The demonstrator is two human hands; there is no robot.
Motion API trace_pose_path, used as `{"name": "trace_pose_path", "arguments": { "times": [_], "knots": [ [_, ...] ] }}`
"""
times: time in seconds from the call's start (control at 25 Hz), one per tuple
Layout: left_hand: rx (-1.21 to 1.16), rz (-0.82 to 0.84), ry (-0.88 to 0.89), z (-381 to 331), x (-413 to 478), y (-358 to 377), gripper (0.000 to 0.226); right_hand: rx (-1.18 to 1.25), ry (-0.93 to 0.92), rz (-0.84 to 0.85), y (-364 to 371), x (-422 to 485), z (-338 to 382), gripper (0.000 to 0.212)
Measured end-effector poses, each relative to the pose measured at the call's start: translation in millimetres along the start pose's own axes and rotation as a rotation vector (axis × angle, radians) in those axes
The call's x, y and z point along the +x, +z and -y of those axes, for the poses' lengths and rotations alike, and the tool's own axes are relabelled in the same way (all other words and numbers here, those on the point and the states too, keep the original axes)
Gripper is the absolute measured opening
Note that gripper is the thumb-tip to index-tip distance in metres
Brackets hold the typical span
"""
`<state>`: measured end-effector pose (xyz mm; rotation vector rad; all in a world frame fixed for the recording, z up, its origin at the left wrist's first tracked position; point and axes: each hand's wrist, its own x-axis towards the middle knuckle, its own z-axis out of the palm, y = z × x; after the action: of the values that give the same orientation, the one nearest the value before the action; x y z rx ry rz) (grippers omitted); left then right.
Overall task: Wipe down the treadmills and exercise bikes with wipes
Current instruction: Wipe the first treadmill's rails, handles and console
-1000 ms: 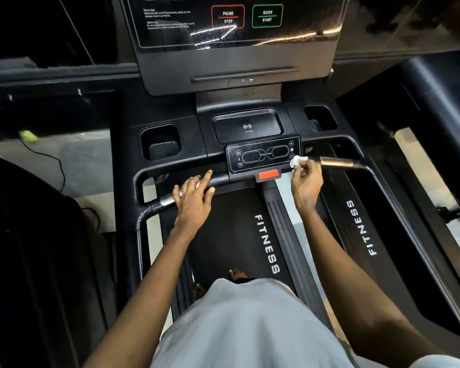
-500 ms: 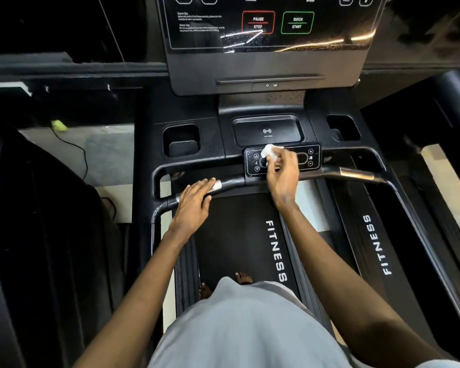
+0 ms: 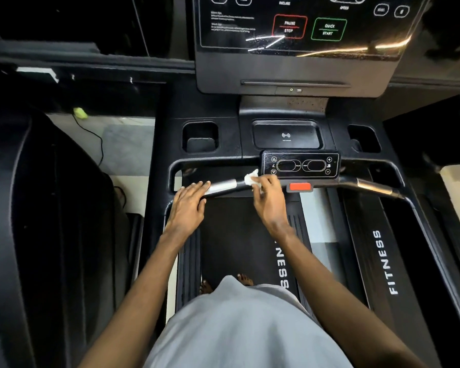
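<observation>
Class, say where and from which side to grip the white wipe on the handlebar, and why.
I'd pinch the wipe by its crumpled far edge, from above: it bunches up off the handlebar, while the right hand covers its near side.

The pale floor [image 3: 138,189] carries the treadmill [image 3: 168,139]. Left of the treadmill a grey mat [image 3: 128,150] lies on the floor, with a black cable [image 3: 101,147] and a small yellow-green thing [image 3: 80,112] near it. Bare toes [image 3: 246,278] stand on the treadmill's belt [image 3: 231,235].
</observation>
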<state>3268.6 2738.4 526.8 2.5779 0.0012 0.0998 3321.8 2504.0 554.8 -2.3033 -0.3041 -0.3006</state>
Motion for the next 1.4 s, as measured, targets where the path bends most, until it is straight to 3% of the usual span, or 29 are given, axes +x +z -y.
{"name": "trace_pose_path", "arguments": {
  "times": [0.12, 0.28, 0.48, 0.6, 0.76, 1.0, 1.16, 1.32, 1.4],
  "knots": [
    [0.065, -0.042, -0.063, 15.7, -16.2, -10.5, 0.053, 0.003, -0.062, 0.125, 15.8, -9.5, 13.6, 0.018],
    [0.079, -0.064, -0.224, 40.5, -42.0, -23.1, 0.059, -0.099, -0.074, 0.135, 26.8, 7.7, 22.1, 0.021],
    [-0.012, -0.049, -0.406, 46.3, -67.0, -32.2, 0.071, -0.081, -0.162, 0.389, 60.2, -3.5, 54.8, 0.029],
    [-0.063, -0.044, -0.442, 41.9, -71.8, -34.9, 0.074, -0.072, -0.142, 0.386, 71.5, 0.9, 69.1, 0.027],
    [-0.181, -0.007, -0.570, 47.7, -83.6, -36.8, 0.085, -0.129, -0.281, 0.542, 91.6, 1.5, 93.5, 0.027],
    [-0.226, 0.046, -0.666, 42.5, -111.4, -33.5, 0.091, -0.066, -0.301, 0.607, 115.6, 0.5, 117.1, 0.027],
    [-0.282, 0.054, -0.723, 43.9, -134.7, -30.5, 0.097, 0.045, -0.154, 0.498, 125.5, 9.5, 124.2, 0.025],
    [-0.294, 0.033, -0.730, 40.3, -141.4, -28.5, 0.098, -0.024, -0.442, 0.667, 129.2, -6.3, 122.5, 0.023],
    [-0.285, 0.028, -0.737, 38.3, -139.2, -30.1, 0.097, -0.068, -0.502, 0.685, 134.1, -0.9, 124.6, 0.024]
  ]
}}
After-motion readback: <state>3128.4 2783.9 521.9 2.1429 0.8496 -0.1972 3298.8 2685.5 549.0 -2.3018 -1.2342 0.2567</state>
